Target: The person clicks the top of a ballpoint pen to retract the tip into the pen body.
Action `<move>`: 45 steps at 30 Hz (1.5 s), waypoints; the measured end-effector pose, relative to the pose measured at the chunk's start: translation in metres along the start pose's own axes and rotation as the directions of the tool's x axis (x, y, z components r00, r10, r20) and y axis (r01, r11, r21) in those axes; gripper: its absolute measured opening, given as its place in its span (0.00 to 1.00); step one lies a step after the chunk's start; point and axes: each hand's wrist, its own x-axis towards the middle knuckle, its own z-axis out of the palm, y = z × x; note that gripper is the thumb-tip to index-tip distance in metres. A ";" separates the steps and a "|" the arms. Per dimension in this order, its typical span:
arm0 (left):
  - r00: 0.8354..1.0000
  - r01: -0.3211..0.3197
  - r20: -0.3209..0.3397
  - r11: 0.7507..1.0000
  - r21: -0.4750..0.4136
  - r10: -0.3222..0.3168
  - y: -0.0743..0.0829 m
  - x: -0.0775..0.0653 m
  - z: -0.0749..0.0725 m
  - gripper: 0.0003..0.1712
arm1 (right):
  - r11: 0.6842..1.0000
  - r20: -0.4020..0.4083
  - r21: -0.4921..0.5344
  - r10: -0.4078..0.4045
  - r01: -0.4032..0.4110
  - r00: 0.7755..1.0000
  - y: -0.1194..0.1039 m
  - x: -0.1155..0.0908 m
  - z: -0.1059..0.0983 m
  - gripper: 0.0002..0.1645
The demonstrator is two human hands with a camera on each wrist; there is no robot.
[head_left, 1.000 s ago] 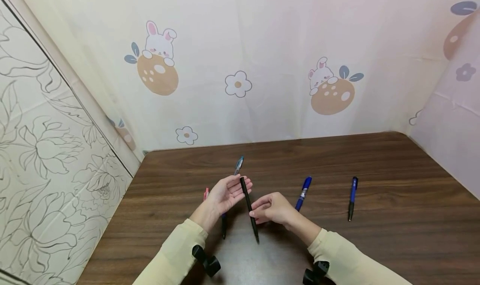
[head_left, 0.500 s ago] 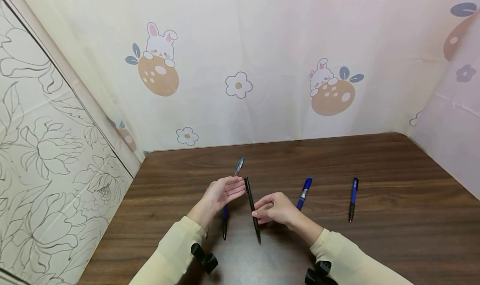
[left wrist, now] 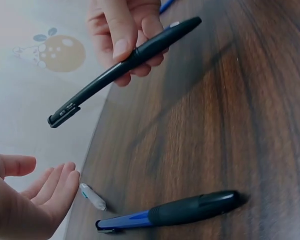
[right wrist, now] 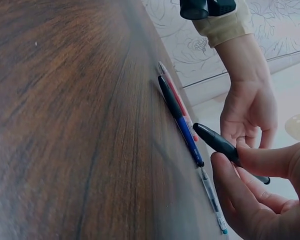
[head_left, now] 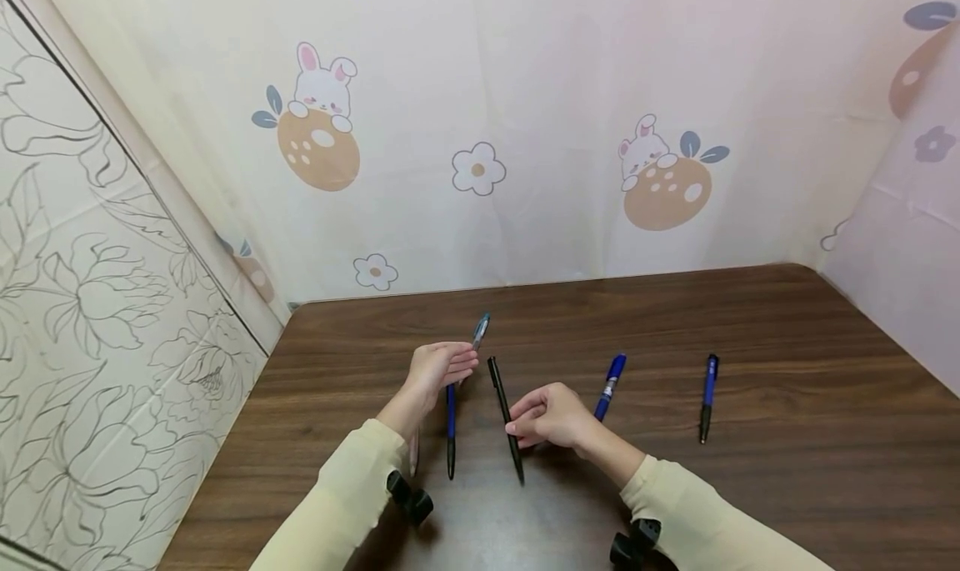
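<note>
Between thumb and fingers my right hand (head_left: 553, 419) pinches a slim black pen (head_left: 505, 417), tilted above the table with its clip end away from me. In the left wrist view that black pen (left wrist: 125, 65) throws a shadow on the wood. My left hand (head_left: 438, 369) hovers to its left, fingers extended, palm turned toward the pen, holding nothing. Below the left hand lies a blue pen with a black grip (head_left: 451, 433). Beside it is a red pen (right wrist: 176, 95), mostly hidden by the left arm in the head view. A clear pen with a teal end (head_left: 481, 329) lies just beyond the left fingers.
Right of my right hand, a blue capped pen (head_left: 611, 386) lies partly hidden behind the wrist. Farther right is another blue pen with a black grip (head_left: 708, 398). The brown wooden table (head_left: 810, 471) meets a patterned curtain (head_left: 540, 221) at its back edge.
My left hand has drawn back leftward from the black pen's upper end and turned more edge-on. The right hand still holds the black pen, shifted slightly right.
</note>
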 end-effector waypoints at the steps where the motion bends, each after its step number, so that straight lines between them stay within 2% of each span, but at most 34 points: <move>1: 1.000 -0.013 -0.008 1.000 0.020 0.013 0.000 0.001 0.000 0.17 | 1.000 -0.003 -0.005 -0.003 0.003 1.000 0.000 0.000 0.000 0.16; 7: 0.993 -0.102 -0.048 0.984 0.149 0.110 0.002 0.009 0.006 0.16 | 0.999 -0.038 -0.044 0.006 -0.007 0.999 0.003 0.002 0.001 0.14; 12: 0.979 -0.131 -0.112 0.943 0.307 0.173 0.003 0.017 0.010 0.11 | 0.997 -0.061 -0.064 0.032 -0.036 0.998 0.005 0.003 0.001 0.13; 16: 0.965 -0.149 -0.126 0.874 0.463 0.232 0.007 0.023 0.012 0.09 | 0.994 -0.076 -0.094 0.053 -0.060 0.996 0.006 0.005 0.001 0.11; 20: 0.953 -0.169 -0.101 0.780 0.603 0.284 0.007 0.031 0.014 0.09 | 0.989 -0.094 -0.126 0.065 -0.076 0.993 0.007 0.007 0.002 0.10; 24: 0.953 -0.177 -0.068 0.726 0.664 0.294 0.004 0.036 0.016 0.09 | 0.985 -0.110 -0.149 0.077 -0.093 0.991 0.006 0.008 0.003 0.09; 32: 0.959 -0.144 -0.066 0.673 0.725 0.276 -0.001 0.038 0.017 0.10 | 0.973 -0.140 -0.204 0.081 -0.108 0.987 0.004 0.008 0.007 0.07; 39: 0.955 -0.146 -0.057 0.627 0.765 0.292 0.000 0.038 0.019 0.09 | 0.965 -0.175 -0.228 0.093 -0.133 0.980 0.003 0.008 0.010 0.06; 45: 0.964 -0.113 -0.065 0.618 0.778 0.258 -0.001 0.038 0.020 0.08 | 0.958 -0.182 -0.253 0.089 -0.134 0.979 0.002 0.008 0.011 0.07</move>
